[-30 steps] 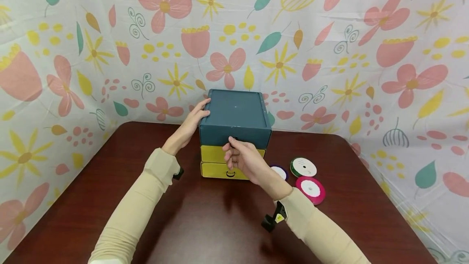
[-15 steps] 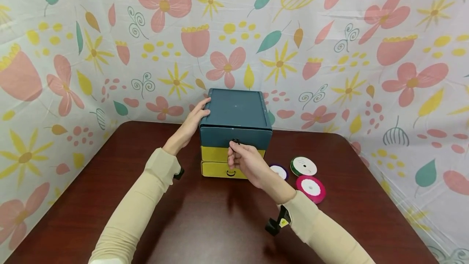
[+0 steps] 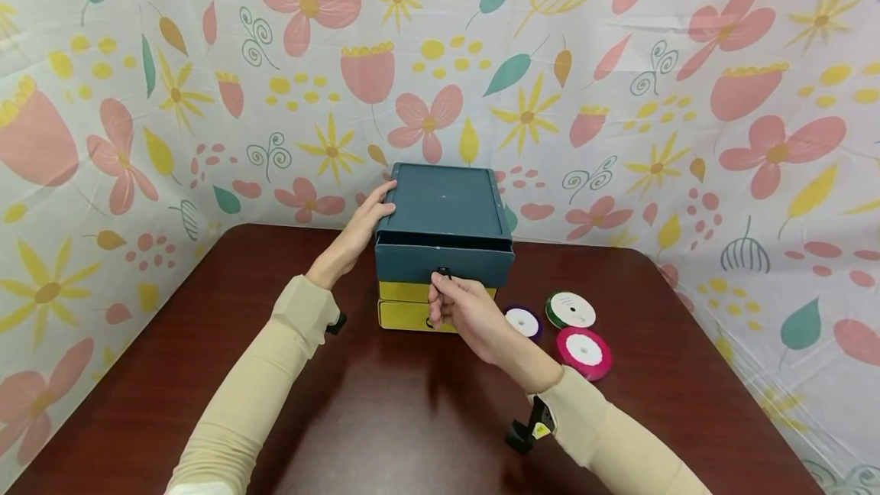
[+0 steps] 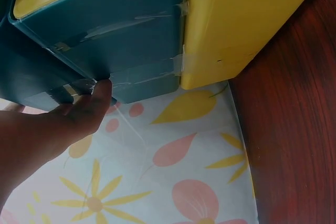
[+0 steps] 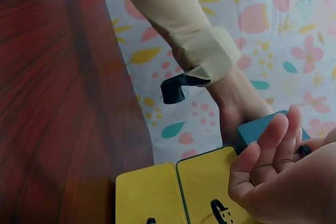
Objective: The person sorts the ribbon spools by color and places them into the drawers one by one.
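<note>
A small drawer cabinet [image 3: 443,201] with a blue top stands near the back of the table. Its blue top drawer [image 3: 406,263] is pulled out a little, leaving a dark gap under the top panel. My right hand [image 3: 474,318] pinches the black handle [image 3: 444,272] of that drawer between thumb and finger; the other fingers curl loosely below. My left hand [image 3: 352,241] rests with extended fingers along the cabinet's left upper edge. In the left wrist view its fingertips press against the taped blue side [image 4: 136,40]. Two yellow drawers [image 3: 402,315] below are closed.
Right of the cabinet lie three ribbon spools: a purple-edged one [image 3: 522,322], a green-edged one [image 3: 571,310] and a crimson one [image 3: 583,353]. The dark wooden table [image 3: 385,418] reaches back to a flower-patterned cloth [image 3: 619,82] behind the cabinet.
The right hand has drawn back slightly toward me, and the blue top drawer has come out from flush with it. The left hand has stayed at the cabinet's edge.
</note>
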Demonstrator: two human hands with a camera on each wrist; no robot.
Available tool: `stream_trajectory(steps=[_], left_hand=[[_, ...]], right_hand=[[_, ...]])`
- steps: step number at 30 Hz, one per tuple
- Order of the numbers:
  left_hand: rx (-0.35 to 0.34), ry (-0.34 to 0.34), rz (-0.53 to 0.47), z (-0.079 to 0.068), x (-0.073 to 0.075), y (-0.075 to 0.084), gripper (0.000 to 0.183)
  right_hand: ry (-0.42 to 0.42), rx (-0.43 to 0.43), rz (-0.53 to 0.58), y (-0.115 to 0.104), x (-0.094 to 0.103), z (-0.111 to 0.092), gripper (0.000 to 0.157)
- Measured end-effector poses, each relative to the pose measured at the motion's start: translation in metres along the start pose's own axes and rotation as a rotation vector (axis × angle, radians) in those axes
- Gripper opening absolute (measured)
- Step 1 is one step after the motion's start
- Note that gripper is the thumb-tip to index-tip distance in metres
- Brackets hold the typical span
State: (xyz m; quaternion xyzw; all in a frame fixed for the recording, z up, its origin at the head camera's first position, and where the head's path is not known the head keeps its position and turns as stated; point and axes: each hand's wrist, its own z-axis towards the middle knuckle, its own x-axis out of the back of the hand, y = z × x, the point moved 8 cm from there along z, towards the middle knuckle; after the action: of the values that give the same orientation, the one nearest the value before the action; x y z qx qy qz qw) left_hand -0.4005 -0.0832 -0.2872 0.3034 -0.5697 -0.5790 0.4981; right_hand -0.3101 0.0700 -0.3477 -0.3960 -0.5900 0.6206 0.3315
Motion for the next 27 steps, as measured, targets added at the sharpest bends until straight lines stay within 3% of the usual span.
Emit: stream_trajectory(steps=[19, 27], left_hand=[[-0.003, 0.003, 0.019, 0.001, 0.001, 0.000, 0.058], [-0.050, 0.027, 0.031, 0.017, 0.007, -0.022, 0.057]], right_hand=[[-0.033, -0.021, -0.022, 0.001, -0.011, -0.023, 0.034], [-0.056, -0.033, -0.032, 0.004, -0.014, -0.032, 0.035]])
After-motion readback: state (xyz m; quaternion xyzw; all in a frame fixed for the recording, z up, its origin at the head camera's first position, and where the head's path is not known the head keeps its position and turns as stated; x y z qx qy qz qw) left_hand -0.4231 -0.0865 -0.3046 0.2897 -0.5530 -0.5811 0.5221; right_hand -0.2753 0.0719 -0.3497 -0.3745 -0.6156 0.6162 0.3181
